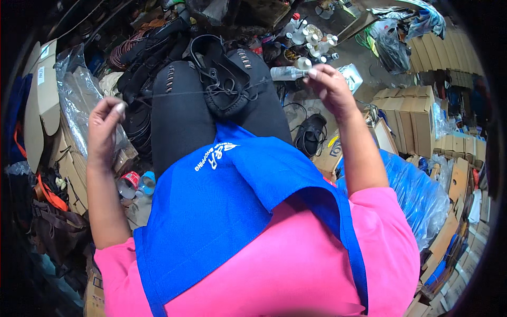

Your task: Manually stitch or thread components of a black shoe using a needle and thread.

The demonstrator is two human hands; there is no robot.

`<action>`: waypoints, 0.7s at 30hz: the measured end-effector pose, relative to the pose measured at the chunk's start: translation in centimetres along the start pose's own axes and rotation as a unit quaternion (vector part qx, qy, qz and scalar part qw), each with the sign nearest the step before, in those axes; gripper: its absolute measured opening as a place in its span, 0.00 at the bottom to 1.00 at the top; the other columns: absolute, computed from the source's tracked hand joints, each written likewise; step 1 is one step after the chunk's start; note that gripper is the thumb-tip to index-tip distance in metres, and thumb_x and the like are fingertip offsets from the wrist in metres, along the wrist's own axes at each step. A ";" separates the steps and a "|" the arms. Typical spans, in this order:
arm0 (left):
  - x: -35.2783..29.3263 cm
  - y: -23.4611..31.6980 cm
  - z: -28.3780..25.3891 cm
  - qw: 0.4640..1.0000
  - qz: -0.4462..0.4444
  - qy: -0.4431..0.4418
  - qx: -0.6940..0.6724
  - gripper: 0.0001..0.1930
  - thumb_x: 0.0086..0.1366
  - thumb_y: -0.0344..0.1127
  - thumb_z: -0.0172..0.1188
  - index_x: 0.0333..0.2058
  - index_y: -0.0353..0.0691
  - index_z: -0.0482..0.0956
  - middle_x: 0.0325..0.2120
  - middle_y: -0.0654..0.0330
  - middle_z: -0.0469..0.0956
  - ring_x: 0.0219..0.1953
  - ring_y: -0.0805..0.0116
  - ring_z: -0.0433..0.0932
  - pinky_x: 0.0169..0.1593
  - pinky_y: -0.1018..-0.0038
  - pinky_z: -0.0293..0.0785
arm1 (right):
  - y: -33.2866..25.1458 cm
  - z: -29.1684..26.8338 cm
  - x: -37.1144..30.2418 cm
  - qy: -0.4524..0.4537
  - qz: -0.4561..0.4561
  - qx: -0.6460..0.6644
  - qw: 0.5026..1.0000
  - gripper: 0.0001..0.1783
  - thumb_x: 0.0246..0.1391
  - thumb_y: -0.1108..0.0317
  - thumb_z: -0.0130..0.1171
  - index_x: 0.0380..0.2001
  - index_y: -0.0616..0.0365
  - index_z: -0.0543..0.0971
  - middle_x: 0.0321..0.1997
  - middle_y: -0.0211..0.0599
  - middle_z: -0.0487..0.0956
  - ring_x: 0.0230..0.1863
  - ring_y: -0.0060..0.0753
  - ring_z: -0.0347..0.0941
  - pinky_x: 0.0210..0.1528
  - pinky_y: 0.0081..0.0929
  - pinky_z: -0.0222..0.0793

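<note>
A black shoe [226, 87] rests between my knees, its opening toward the far side and its dark laces or cord loose on top. A thin dark thread [179, 94] stretches across the shoe, running out toward both sides. On the left, my left hand [105, 124] is raised with thumb and fingers pinched at the thread's end. My right hand [330, 87], raised at the right, is also pinched; its fingertips overlap the neck of a clear bottle [285, 73] behind them. What lies between those fingertips is too fine to see fully.
Another black shoe [310, 134] lies on the floor to the right. Several small bottles [311, 42] stand beyond my right knee. Cardboard boxes [406, 119] are stacked at right, near blue plastic wrapping [406, 195]. Flattened cardboard [46, 100] and clear plastic [79, 90] lie left.
</note>
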State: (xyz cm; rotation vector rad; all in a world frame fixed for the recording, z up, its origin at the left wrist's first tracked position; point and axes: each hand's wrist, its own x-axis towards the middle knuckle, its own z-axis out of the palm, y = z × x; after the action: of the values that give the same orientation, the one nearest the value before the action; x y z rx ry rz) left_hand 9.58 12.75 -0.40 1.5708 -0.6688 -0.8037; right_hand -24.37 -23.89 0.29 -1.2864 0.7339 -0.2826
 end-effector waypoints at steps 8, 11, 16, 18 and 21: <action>2.6 3.3 7.2 0.858 0.011 -0.031 -0.513 0.11 0.68 0.42 0.51 0.32 0.42 0.70 0.28 0.63 0.67 0.37 0.69 0.67 0.48 0.71 0.65 | 0.1 7.9 2.6 -0.070 -0.033 0.430 0.899 0.10 0.61 0.58 0.53 0.33 0.52 0.76 0.30 0.33 0.77 0.35 0.27 0.73 0.47 0.37 0.71; 1.8 -0.9 1.8 0.891 0.012 -0.089 -0.446 0.10 0.70 0.41 0.48 0.31 0.44 0.68 0.24 0.66 0.64 0.25 0.75 0.63 0.36 0.75 0.65 | 0.7 4.7 1.8 -0.043 -0.065 0.280 0.957 0.10 0.60 0.60 0.55 0.30 0.51 0.70 0.19 0.21 0.57 0.21 0.17 0.51 0.27 0.21 0.52; -2.7 -2.3 -11.8 0.948 0.065 0.200 -0.239 0.10 0.70 0.39 0.49 0.29 0.45 0.67 0.21 0.68 0.62 0.19 0.80 0.58 0.26 0.79 0.57 | 0.7 -12.3 -3.5 0.254 -0.156 0.159 0.941 0.09 0.61 0.64 0.53 0.27 0.53 0.69 0.17 0.17 0.54 0.17 0.13 0.48 0.20 0.14 0.45; -1.9 -2.7 -11.3 0.949 0.065 0.219 -0.218 0.09 0.69 0.39 0.51 0.31 0.43 0.69 0.22 0.69 0.63 0.19 0.81 0.59 0.26 0.80 0.57 | 1.4 -14.1 -4.0 0.178 -0.175 0.210 0.945 0.07 0.62 0.65 0.52 0.32 0.55 0.72 0.20 0.19 0.63 0.18 0.14 0.54 0.21 0.15 0.53; 2.0 -2.2 -4.2 0.975 0.008 0.220 0.041 0.08 0.66 0.36 0.55 0.37 0.37 0.76 0.24 0.70 0.69 0.23 0.83 0.64 0.29 0.82 0.61 | 0.9 -6.8 -2.3 0.189 -0.065 -0.092 0.975 0.16 0.58 0.64 0.56 0.48 0.59 0.75 0.44 0.31 0.76 0.37 0.19 0.71 0.37 0.19 0.68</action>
State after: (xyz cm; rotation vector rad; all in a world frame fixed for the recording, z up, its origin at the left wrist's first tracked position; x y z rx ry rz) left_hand 14.11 13.97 -2.51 1.7422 -0.3934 -0.3949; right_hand -30.53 -27.52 -0.45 -1.4787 1.0175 -0.5887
